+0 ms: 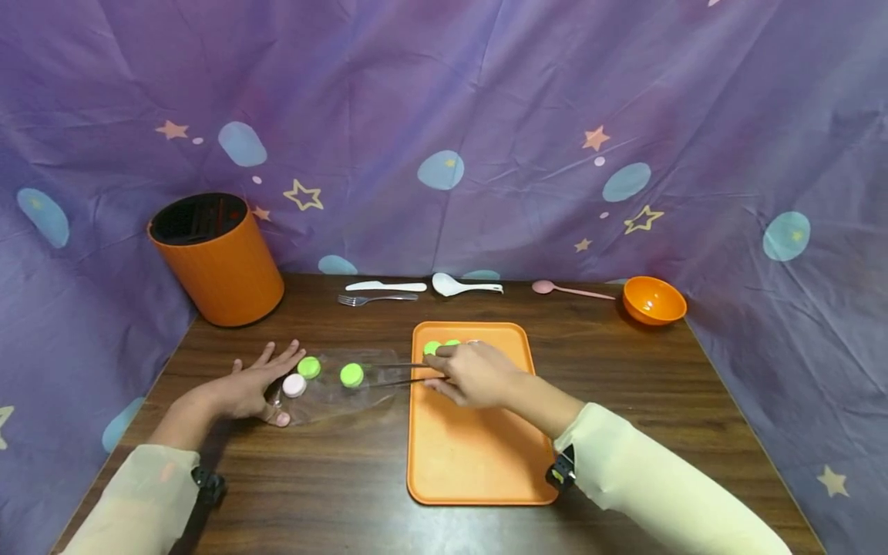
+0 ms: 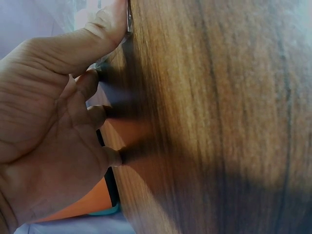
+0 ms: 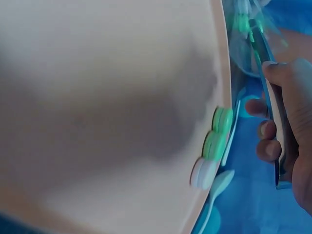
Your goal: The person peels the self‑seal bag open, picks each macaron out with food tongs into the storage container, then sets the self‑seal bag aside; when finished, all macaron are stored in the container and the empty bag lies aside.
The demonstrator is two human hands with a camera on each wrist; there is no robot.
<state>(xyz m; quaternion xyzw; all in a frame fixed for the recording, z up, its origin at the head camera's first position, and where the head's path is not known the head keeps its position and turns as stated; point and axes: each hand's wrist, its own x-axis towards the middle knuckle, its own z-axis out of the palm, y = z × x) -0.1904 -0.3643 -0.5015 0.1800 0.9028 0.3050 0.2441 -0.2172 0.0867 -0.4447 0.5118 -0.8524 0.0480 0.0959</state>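
Observation:
My right hand (image 1: 479, 376) grips metal tongs (image 3: 279, 112) above the orange tray (image 1: 479, 470). The tongs point left, their tips beside a green macaron-like round piece (image 1: 351, 375) in a clear plastic bag (image 1: 333, 405); whether they pinch it, I cannot tell. My left hand (image 1: 250, 389) rests with spread fingers at the bag's left end, thumb on the plastic. Near it in the bag are another green piece (image 1: 309, 367) and a white one (image 1: 294, 385). Two green pieces (image 3: 214, 145) and a white one (image 3: 202, 173) sit in a row along the tray's far edge.
An orange knife block (image 1: 225, 270) stands at the back left. Along the back lie a white knife (image 1: 385, 286), a fork (image 1: 375, 298), a white ladle-like spoon (image 1: 451, 286) and a pink spoon (image 1: 548, 287). An orange bowl (image 1: 652, 302) is at the back right.

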